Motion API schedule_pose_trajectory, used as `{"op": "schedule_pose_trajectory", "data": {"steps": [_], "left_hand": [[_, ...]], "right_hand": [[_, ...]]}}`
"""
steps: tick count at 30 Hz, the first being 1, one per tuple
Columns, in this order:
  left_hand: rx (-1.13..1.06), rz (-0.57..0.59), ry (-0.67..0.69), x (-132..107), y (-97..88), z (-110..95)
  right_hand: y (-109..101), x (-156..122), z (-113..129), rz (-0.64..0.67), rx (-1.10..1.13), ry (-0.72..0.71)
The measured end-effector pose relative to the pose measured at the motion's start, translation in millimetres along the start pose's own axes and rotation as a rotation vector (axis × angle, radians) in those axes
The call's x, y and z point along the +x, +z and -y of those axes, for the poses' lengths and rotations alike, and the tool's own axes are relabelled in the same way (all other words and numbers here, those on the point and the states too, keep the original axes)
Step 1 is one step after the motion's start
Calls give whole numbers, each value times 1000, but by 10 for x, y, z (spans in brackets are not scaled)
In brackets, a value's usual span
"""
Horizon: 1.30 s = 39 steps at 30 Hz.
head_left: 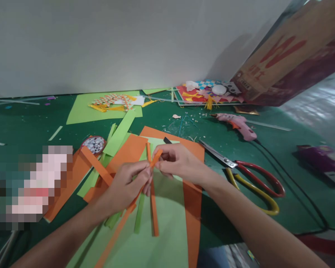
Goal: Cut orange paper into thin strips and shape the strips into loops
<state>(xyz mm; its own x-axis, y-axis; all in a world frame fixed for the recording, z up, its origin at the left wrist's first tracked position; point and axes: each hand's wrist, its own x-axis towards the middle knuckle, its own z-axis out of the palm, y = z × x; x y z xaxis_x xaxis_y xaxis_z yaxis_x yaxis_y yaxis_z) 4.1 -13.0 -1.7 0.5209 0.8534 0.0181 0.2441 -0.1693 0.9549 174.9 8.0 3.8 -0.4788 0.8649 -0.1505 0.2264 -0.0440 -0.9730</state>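
Observation:
My left hand (134, 180) pinches orange paper strips (154, 212) where they cross, above a light green sheet (167, 230). Close beside it, my right hand (175, 162) has its thumb and fingers closed on the upper end of an orange strip. One long orange strip hangs down toward me, and another slants to the lower left. A green paper strip (139, 216) shows just below my left hand; whether it is joined to the orange ones I cannot tell. Under the green sheet lies orange paper (194, 219). More orange and green pieces lie left of my hands.
Scissors (234, 163) with red and yellow handles lie at right, below a pink glue gun (237, 124) with a black cord. A woven paper piece (111, 101) rests on green paper at the back. A cardboard box (290, 56) stands at back right. A blurred-out object (39, 182) is at left.

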Motion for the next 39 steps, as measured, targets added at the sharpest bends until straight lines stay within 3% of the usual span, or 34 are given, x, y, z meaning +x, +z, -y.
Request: {"op": "schedule_pose_trajectory", "data": {"steps": [12, 18, 22, 31, 39], "left_hand": [[41, 5, 17, -20, -8, -20], [139, -80, -4, -23, -8, -21], [183, -90, -30, -9, 3, 2], [19, -44, -115, -28, -21, -13], [-56, 4, -90, -14, -14, -38]], "right_hand": [[-103, 3, 27, -114, 125, -57], [-73, 11, 25, -14, 228, -12], [-16, 37, -44, -57, 291, -31], [24, 44, -63, -48, 352, -50], [-5, 44, -73, -15, 429, -24]]}}
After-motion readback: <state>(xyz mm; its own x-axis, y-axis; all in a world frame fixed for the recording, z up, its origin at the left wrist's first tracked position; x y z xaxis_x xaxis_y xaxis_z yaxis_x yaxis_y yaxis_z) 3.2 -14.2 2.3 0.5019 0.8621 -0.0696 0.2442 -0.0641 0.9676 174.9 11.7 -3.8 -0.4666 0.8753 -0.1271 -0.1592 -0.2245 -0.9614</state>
